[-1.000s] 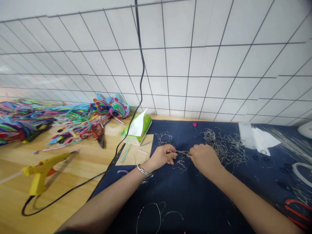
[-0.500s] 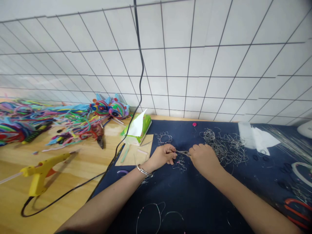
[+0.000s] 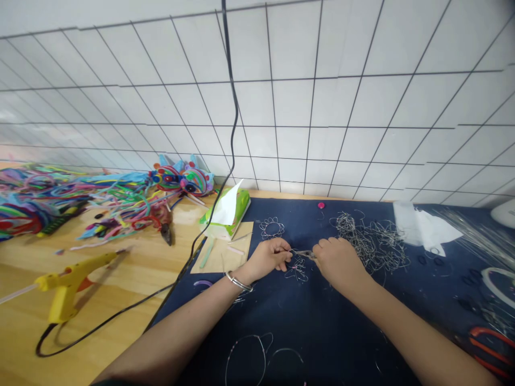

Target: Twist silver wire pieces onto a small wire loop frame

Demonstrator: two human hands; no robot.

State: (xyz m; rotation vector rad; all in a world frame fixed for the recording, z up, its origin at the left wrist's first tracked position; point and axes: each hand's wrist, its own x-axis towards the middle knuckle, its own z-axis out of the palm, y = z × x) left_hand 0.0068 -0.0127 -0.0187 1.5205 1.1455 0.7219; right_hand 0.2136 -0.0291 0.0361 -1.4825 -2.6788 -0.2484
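Note:
My left hand [image 3: 277, 255] pinches a bent wire piece [image 3: 296, 268], whose thin loops hang just below the fingertips. Closed around the handles of a pair of pliers [image 3: 306, 253] is my right hand [image 3: 333, 258]; the plier jaws point left and meet the wire by my left fingers. Whether the jaws are clamped is too small to tell. Behind my left hand lies a flower-shaped wire ring [image 3: 272, 228]. A large tangle of bent wires [image 3: 374, 244] sits right behind my right hand.
On the left, a yellow glue gun [image 3: 66, 284] rests on wood beside colourful pipe cleaners [image 3: 116, 198]. A green tissue pack [image 3: 227, 214] stands near the tiled wall. A black cable [image 3: 232, 107] hangs down across the view. Orange-handled scissors [image 3: 491, 351] lie at right.
Almost nothing differs. Both hands stay in the same place, with the pliers still against the wire piece.

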